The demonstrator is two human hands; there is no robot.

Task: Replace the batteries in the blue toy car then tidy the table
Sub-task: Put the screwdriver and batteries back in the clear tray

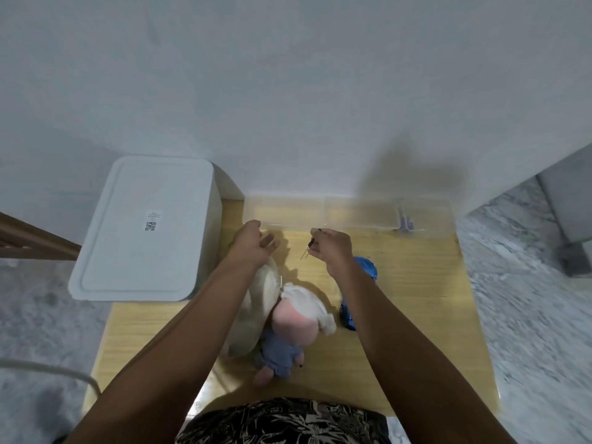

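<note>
The blue toy car (365, 270) lies on the wooden table (416, 283), mostly hidden under my right forearm; another blue part (347, 317) shows lower down. My right hand (333, 248) is raised above the table, pinching a thin small screwdriver (307, 249) that points down and left. My left hand (256, 243) hovers with fingers apart near the front rim of a clear plastic box (288, 209), holding nothing. No batteries are visible.
A pink plush doll in blue clothes (288, 328) and a cream plush (259, 302) lie mid-table. A second clear box (365, 213) with small items at its right end stands at the back. A white lidded bin (144, 225) sits left of the table.
</note>
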